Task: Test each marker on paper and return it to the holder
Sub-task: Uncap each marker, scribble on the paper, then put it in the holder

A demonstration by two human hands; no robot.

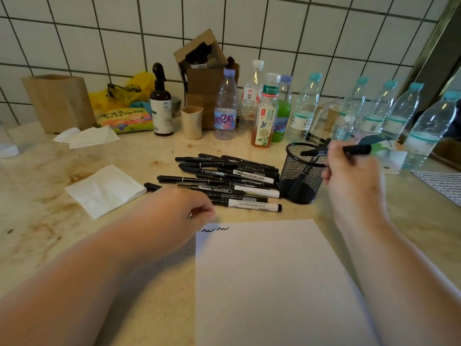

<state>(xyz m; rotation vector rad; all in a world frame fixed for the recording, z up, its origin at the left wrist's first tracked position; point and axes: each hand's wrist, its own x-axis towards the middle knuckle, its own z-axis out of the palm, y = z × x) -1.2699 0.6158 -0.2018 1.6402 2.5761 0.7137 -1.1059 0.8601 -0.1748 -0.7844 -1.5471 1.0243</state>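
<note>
- Paper (274, 278) lies flat on the surface (45, 201) in front of the person, with two short black squiggles (215, 230) at its top left corner.
- Right hand (349, 171) grips a black marker (336, 150) held nearly level above the rim of the holder (300, 181), one end over the holder's mouth, the other pointing right.
- The holder is a black mesh cup standing just right of the pile; at least one dark marker can be seen through the mesh.
- Left hand (182, 211) rests at the paper's top left corner, fingers curled under; whether it pinches anything cannot be told.
- A pile of markers (229, 181) lies on the surface between the left hand and the holder, most black, a few with white barrels.
- A folded napkin (104, 191) lies left of the pile, one marker end touching its edge.
- Along the tiled wall stand water bottles (399, 116), a tea bottle (265, 121), a cup (191, 122), a spray bottle (161, 106), a cardboard box (202, 71) and a wooden box (59, 101).
- A second sheet (441, 186) covered in squiggles lies at the far right.
</note>
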